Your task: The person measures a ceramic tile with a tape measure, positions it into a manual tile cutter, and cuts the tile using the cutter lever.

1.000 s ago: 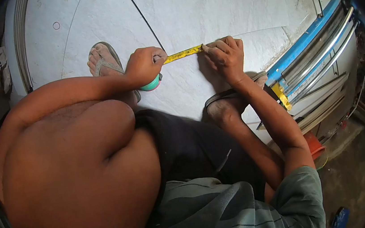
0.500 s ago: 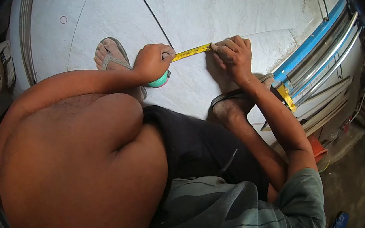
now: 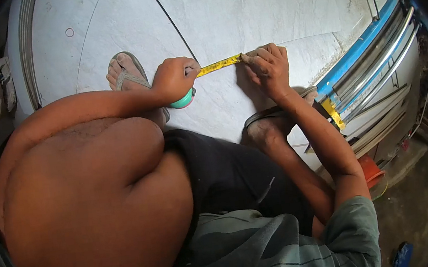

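My left hand (image 3: 173, 80) is closed around a tape measure, whose green case (image 3: 183, 101) shows below the fingers. From it a short length of yellow blade (image 3: 220, 65) runs to my right hand (image 3: 270, 69), slanting slightly upward. Thumb and fingers of the right hand pinch the blade's free end. The blade is stretched just over a white marbled tile surface (image 3: 242, 9); I cannot tell whether it touches. A dark line (image 3: 172, 22) on the tiles meets the blade near my left hand.
My sandalled feet (image 3: 127, 72) rest on the tiles. To the right lie a blue-edged frame (image 3: 353, 54) and shiny metal bars (image 3: 390, 60). Further down are an orange container (image 3: 370, 171) and a blue object (image 3: 403, 255) on the dark floor. A grooved strip (image 3: 27, 54) runs along the left.
The whole view has shifted slightly, so most things sit a little further left. Both hands keep the same hold, and the exposed blade looks about equally long.
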`<state>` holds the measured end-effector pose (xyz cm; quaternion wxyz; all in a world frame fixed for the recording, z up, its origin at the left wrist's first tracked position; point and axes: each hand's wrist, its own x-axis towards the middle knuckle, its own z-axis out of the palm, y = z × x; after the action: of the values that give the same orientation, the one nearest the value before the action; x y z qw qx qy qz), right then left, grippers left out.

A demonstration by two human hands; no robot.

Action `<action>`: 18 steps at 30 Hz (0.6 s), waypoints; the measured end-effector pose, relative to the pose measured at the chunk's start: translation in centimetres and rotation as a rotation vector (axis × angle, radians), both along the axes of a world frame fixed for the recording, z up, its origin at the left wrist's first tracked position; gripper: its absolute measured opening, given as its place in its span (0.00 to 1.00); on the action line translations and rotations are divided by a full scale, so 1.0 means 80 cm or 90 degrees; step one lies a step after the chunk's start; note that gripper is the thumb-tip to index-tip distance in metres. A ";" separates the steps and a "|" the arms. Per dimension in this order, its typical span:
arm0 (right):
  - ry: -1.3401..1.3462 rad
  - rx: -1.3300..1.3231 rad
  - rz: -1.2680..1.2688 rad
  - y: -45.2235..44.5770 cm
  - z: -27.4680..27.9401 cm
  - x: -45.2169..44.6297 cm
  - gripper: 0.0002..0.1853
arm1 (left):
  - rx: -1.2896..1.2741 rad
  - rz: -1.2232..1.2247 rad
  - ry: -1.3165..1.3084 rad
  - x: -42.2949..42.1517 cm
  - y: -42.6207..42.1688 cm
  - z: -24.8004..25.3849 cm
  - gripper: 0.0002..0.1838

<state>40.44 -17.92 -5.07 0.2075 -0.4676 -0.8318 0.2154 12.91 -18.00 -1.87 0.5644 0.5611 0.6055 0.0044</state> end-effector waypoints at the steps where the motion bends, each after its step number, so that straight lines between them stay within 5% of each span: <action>1: -0.001 0.008 -0.003 -0.001 0.000 0.000 0.20 | 0.007 -0.002 -0.003 -0.003 0.000 -0.002 0.08; 18: 0.011 -0.036 0.016 -0.012 0.008 0.012 0.16 | 0.017 -0.049 -0.018 -0.004 -0.002 -0.006 0.10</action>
<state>41.41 -18.91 -4.45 0.1986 -0.4611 -0.8293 0.2454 12.61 -18.16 -2.37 0.5650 0.5915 0.5752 -0.0015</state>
